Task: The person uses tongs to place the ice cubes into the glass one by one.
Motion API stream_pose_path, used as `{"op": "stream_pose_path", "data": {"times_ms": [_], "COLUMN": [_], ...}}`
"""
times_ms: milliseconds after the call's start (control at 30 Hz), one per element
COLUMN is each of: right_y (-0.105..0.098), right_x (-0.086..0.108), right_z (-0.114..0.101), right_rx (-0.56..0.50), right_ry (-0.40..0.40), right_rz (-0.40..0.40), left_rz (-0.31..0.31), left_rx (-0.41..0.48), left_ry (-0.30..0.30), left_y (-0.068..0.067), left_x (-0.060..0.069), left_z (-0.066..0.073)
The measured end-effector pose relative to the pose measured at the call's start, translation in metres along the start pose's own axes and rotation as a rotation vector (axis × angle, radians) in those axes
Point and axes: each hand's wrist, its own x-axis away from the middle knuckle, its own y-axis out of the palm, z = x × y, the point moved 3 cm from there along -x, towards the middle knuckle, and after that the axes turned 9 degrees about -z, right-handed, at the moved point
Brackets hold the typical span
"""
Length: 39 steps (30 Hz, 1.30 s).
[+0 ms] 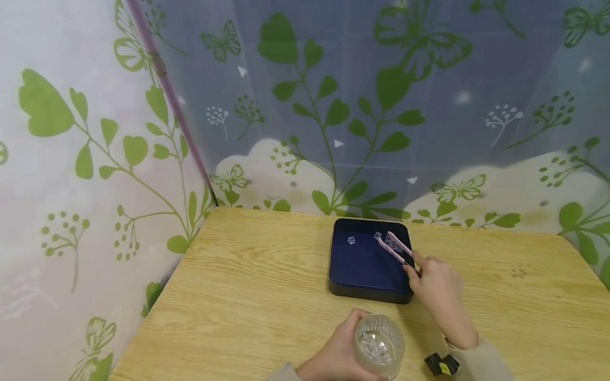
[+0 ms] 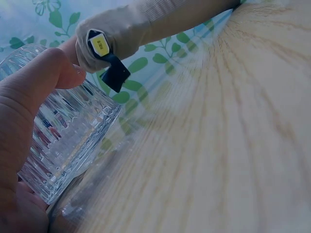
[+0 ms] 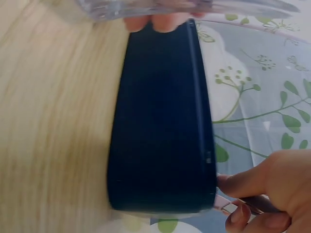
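Observation:
My left hand (image 1: 335, 349) grips a clear ribbed glass (image 1: 380, 346) near the table's front edge, with several clear pieces (image 1: 376, 346) inside it. In the left wrist view, the thumb (image 2: 41, 80) lies across the glass (image 2: 73, 131). My right hand (image 1: 436, 283) holds pink tongs (image 1: 393, 252), their arms spread and tips over a dark blue tray (image 1: 352, 272). One small clear piece (image 1: 377, 235) is by the left tip; whether it is pinched I cannot tell. More clear pieces show behind the tongs, and another (image 1: 351, 240) lies at the tray's back left.
A wooden table (image 1: 238, 275) spreads around the tray. Leaf-patterned curtains (image 1: 305, 106) hang along its back and left. A black strap piece with a yellow label (image 1: 445, 366) is by the right sleeve (image 1: 481, 360). The tray's dark side wall (image 3: 160, 121) fills the right wrist view's middle.

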Motion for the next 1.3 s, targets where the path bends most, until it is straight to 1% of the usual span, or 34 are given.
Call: {"op": "stream_pose_path", "data": {"times_ms": [133, 267, 400, 567, 700, 767, 800, 967, 1100, 1233, 1300], "right_y": [0.005, 0.009, 0.011, 0.014, 0.018, 0.019, 0.019, 0.018, 0.016, 0.012, 0.01], "right_x": [0.0, 0.0, -0.001, -0.004, -0.006, -0.008, -0.008, -0.009, -0.009, -0.008, -0.008], "right_z": [0.001, 0.002, 0.002, 0.001, 0.0, -0.001, -0.001, -0.002, -0.002, -0.001, -0.001], "right_rx": [0.028, 0.036, 0.032, 0.046, 0.06, 0.061, 0.061, 0.061, 0.038, 0.014, 0.0], "right_ry": [0.036, 0.056, 0.061, 0.06, 0.065, 0.071, 0.074, 0.083, 0.096, 0.113, 0.115], "right_rz": [-0.036, -0.073, -0.076, -0.068, -0.065, -0.072, -0.084, -0.143, -0.187, -0.255, -0.273], "left_rz": [-0.004, 0.004, 0.009, 0.009, 0.013, 0.013, 0.015, 0.018, 0.013, 0.01, 0.01], "left_rx": [0.021, 0.003, -0.013, 0.033, 0.011, -0.015, -0.033, -0.068, -0.048, -0.046, -0.055], "left_ry": [-0.032, -0.014, -0.008, -0.031, 0.005, 0.029, 0.041, 0.051, 0.037, 0.043, 0.047], "left_y": [0.0, 0.0, 0.0, -0.001, -0.002, -0.002, -0.002, -0.001, -0.002, -0.002, -0.002], "left_x": [0.0, 0.0, 0.0, 0.0, 0.0, 0.0, 0.001, 0.0, 0.001, 0.0, 0.0], "left_z": [0.001, 0.002, 0.001, -0.001, -0.001, -0.001, 0.0, 0.0, 0.0, 0.001, 0.001]}}
